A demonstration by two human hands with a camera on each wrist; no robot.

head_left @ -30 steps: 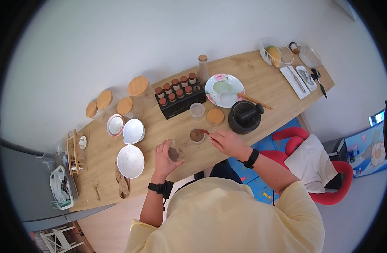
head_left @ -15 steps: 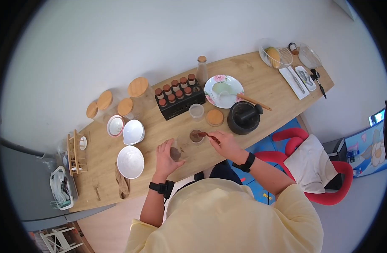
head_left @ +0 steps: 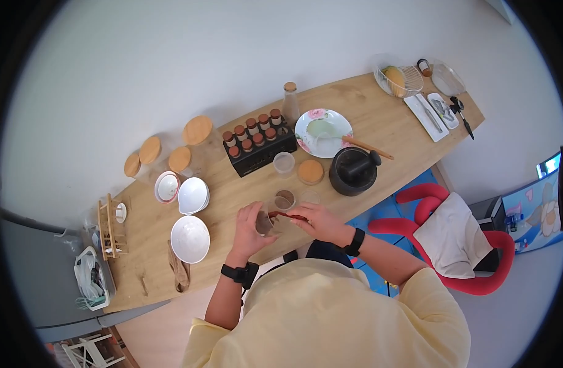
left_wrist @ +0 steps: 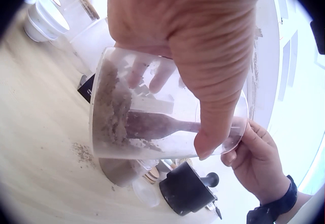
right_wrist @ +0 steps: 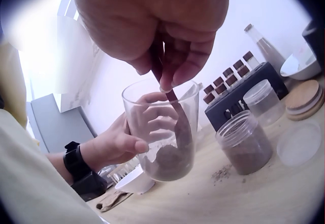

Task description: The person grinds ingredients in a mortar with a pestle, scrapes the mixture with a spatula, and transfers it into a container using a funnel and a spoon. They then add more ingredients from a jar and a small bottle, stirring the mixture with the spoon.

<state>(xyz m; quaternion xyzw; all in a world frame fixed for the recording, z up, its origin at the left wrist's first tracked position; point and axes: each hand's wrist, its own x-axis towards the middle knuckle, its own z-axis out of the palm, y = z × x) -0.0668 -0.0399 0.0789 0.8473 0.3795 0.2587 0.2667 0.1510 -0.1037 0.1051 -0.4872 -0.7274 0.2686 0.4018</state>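
My left hand (head_left: 249, 232) grips a clear glass jar (right_wrist: 134, 114) tipped over toward the right hand, thumb on one side and fingers around the other. Greyish-brown powder (left_wrist: 109, 107) lies in its bottom and clings to the wall. A reddish-brown wooden spoon (left_wrist: 150, 126) reaches in through the mouth, its head at the powder. The right hand (head_left: 324, 224) pinches the spoon's handle between thumb and fingers. Just beyond the glass jar, a small clear plastic jar (right_wrist: 246, 150) of brown powder stands uncovered on the table, with crumbs of powder spilled beside it.
A translucent lid (right_wrist: 299, 142) lies by the plastic jar. Behind stand an empty plastic cup (head_left: 284, 162), a wooden lid (head_left: 310, 172) and a black rack (head_left: 260, 158) of spice bottles. A stone mortar (head_left: 353, 178) is to the right, white bowls (head_left: 190, 239) to the left.
The right hand has carried the spoon left, out of the small plastic jar and into the glass jar. The left hand has shifted slightly right with the glass jar.
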